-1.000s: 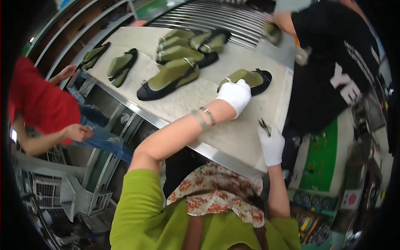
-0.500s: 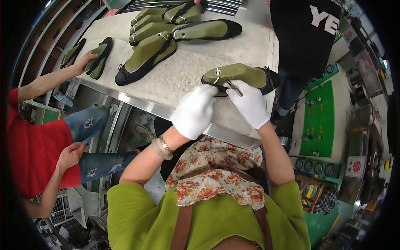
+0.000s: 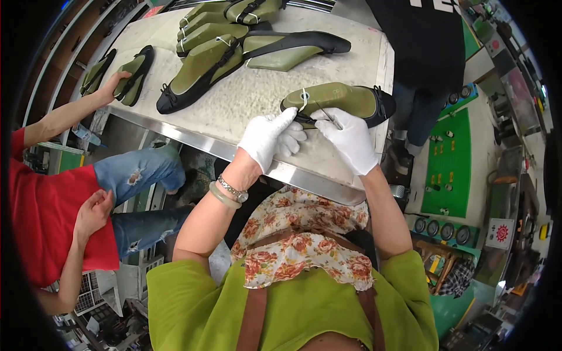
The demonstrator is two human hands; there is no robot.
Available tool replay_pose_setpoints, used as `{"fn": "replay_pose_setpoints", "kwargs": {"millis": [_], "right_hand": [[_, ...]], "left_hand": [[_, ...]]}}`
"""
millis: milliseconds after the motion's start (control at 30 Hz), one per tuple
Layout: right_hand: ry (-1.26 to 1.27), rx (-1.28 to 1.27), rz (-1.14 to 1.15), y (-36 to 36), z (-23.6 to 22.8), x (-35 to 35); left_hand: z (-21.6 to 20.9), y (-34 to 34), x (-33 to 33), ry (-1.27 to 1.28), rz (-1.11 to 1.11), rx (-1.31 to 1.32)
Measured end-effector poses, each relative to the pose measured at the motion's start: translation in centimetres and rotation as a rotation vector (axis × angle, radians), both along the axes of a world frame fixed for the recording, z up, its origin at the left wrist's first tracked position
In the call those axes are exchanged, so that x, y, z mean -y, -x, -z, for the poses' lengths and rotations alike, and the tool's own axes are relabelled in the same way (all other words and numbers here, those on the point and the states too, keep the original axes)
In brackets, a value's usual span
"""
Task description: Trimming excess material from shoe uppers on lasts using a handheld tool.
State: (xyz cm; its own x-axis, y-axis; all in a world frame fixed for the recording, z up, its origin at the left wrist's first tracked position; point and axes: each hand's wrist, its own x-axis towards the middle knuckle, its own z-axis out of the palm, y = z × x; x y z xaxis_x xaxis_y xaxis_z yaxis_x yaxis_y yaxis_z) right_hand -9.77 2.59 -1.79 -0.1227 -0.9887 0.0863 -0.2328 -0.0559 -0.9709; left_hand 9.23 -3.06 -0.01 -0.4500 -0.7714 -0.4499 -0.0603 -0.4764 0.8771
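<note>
A black flat shoe (image 3: 383, 106) on a green shoe last (image 3: 342, 98) lies at the table's front right, its bowed toe to the right. A white cord (image 3: 304, 100) loops round the last near the heel. My white-gloved left hand (image 3: 270, 136) is at the heel end, thumb up against the shoe's edge, its other fingers apart and loosely curled. Beside it, my gloved right hand (image 3: 348, 140) is closed on a thin pointed metal tool (image 3: 329, 116), its tip over the last. I cannot make out the tool's exact kind.
More black shoes on green lasts (image 3: 202, 73) lie on the pale table (image 3: 263, 90) at the far left and middle. A person in red (image 3: 64, 216) rests a hand on a shoe (image 3: 136, 76) at left. Another person in black (image 3: 430, 52) stands at right.
My left hand has opened from a closed grip, its lower fingers now showing. A middle shoe has tipped over. At the far edge, another person's hand has gone from view.
</note>
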Motion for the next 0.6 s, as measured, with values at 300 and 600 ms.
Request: {"fn": "replay_pose_setpoints", "kwargs": {"millis": [300,600], "right_hand": [[0.172,-0.187,0.113,-1.0,0.9,-0.8],[0.085,-0.228,0.099,-0.8,0.6,-0.9]], "left_hand": [[-0.4,-0.4,0.9,-0.256,0.020,-0.185],[1.1,0.0,-0.1,-0.323,-0.045,-0.339]]}}
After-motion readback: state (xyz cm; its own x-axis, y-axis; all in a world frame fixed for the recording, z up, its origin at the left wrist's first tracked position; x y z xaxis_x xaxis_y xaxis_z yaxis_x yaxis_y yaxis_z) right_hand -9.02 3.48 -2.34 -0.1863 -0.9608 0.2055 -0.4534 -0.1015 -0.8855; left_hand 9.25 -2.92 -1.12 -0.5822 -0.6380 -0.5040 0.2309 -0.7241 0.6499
